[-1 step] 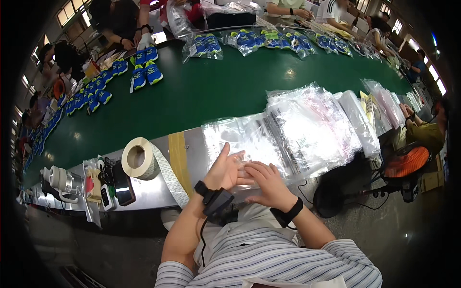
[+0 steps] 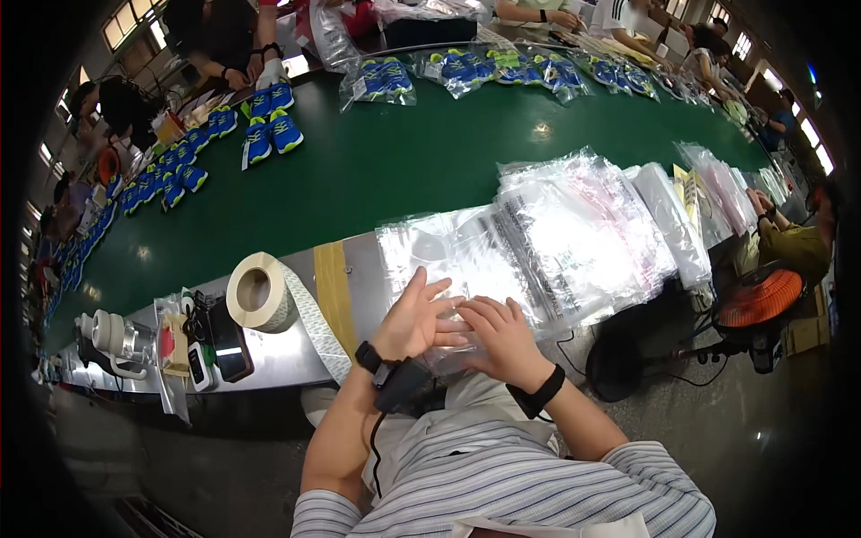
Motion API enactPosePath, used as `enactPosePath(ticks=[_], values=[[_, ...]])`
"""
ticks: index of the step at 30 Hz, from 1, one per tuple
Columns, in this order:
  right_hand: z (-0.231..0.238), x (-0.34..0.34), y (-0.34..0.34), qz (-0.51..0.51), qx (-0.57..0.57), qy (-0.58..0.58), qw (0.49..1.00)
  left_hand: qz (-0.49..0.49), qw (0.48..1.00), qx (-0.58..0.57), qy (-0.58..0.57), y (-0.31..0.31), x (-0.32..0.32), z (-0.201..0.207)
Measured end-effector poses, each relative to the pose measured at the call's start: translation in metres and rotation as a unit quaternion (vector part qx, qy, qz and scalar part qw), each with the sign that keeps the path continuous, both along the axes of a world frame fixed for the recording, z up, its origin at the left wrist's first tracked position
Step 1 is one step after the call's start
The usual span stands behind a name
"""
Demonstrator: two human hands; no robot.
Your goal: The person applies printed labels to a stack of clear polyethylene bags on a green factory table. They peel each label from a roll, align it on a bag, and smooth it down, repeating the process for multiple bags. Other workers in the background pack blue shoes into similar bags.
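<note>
- At the far left, on the steel ledge (image 2: 278, 354) that fronts the green belt (image 2: 359, 179), a tape gun (image 2: 112, 339), a dark phone (image 2: 230, 341) and small clutter crowd the strip up to its near edge.
- Just right of them a tape roll (image 2: 258, 293) lies on the ledge, its loose tail running down over the near edge toward the left wrist.
- Beside the roll a yellow strip (image 2: 334, 289) crosses the ledge from the belt's edge to the near edge.
- Next comes the left hand (image 2: 414, 316), open and on edge, fingers spread, its palm pressed against a clear bag (image 2: 448, 260) at the near edge.
- This bag lies flat on the ledge, its lower edge under both hands and overhanging toward the lap.
- Touching it too, the right hand (image 2: 502, 336) lies palm down, fingers loosely curled on the plastic; neither hand closes around anything.
- Right of the hands, stacks of clear bags (image 2: 583, 224) overlap and fill the ledge to its end, hanging past the near edge.
- Beyond, the belt is mostly bare in its middle; blue shoes (image 2: 269, 130) line its far left edge and bagged shoes (image 2: 502, 67) its far edge.
- Below right, an orange fan (image 2: 758, 300) stands on the floor.
</note>
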State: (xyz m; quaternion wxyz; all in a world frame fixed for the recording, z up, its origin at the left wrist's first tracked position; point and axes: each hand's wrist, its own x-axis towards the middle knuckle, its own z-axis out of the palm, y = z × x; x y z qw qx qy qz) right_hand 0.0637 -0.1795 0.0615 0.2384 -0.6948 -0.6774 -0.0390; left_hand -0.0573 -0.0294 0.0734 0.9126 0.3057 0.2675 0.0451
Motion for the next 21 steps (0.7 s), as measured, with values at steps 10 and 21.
enactPosePath(ticks=[10,21], values=[[0.010,0.073,0.015,-0.154,0.164,0.674,0.704,0.151,0.983,0.096,-0.049,0.006,-0.027,-0.040],[-0.014,0.161,-0.135,-0.492,0.191,0.039,0.848,0.300,0.905,0.266,0.138,-0.063,-0.173,-0.055]])
